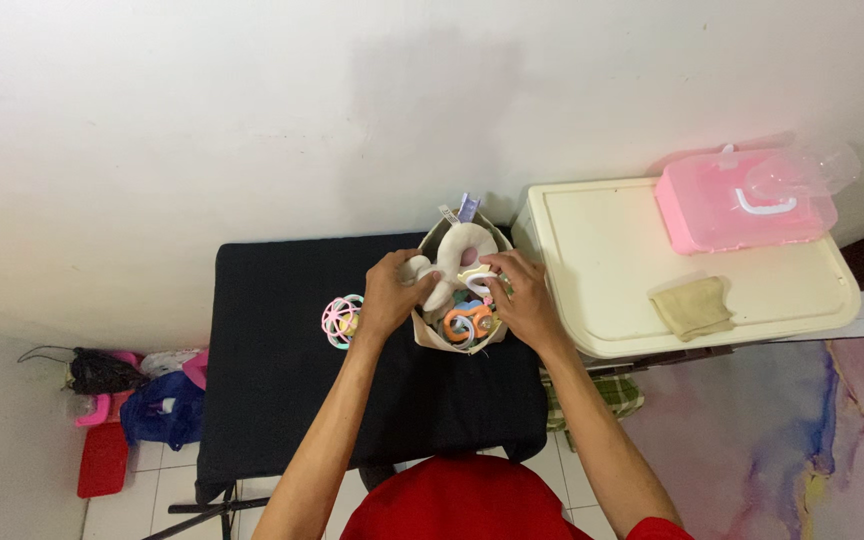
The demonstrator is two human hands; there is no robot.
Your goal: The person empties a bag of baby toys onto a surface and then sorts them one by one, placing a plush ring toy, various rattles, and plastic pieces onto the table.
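Observation:
A beige fabric basket (429,338) stands at the back right of a black table (282,390) and holds several baby toys, among them an orange ring toy (467,322). A white plush toy (459,250) lies curled across the top of the basket. My left hand (387,293) grips the plush toy's left end at the basket's left rim. My right hand (519,295) rests on the basket's right side, its fingers on the toys beside the plush toy. A pastel lattice ball (341,320) lies on the table just left of my left hand.
A cream plastic cabinet top (602,260) adjoins the table on the right, carrying a pink lidded box (742,205) with a white handle and a folded beige cloth (692,307). Bags and a red item (104,458) lie on the floor at left. A white wall is behind.

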